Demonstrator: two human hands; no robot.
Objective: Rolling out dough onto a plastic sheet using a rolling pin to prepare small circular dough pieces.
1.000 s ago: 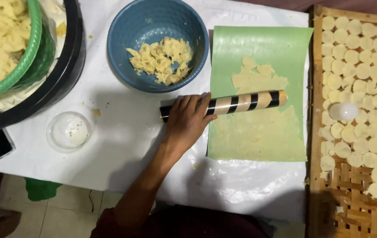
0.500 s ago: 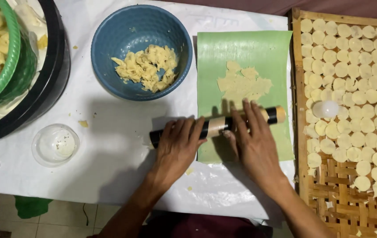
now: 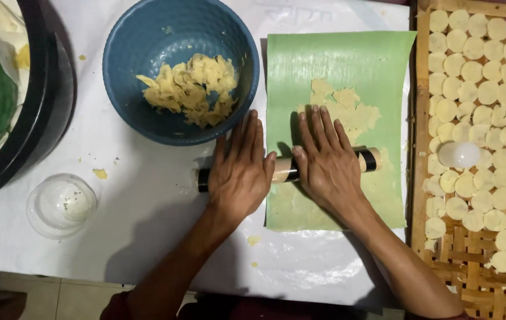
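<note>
You are mid-roll, flattening dough [image 3: 347,112] on the green sheet [image 3: 341,59], which lies between the woven tray [image 3: 421,178] of cut rounds and the blue bowl [image 3: 146,35]. The striped roller [image 3: 285,170] lies across that sheet's left half. Your 2 hands, left hand [image 3: 241,172] and right hand [image 3: 327,163], press it flat-palmed, fingers spread, gripping nothing. Next likely calls for even pressure toward the sheet's far edge.

Two hands [image 3: 241,172], one roller [image 3: 285,169], one bowl [image 3: 146,35].
</note>
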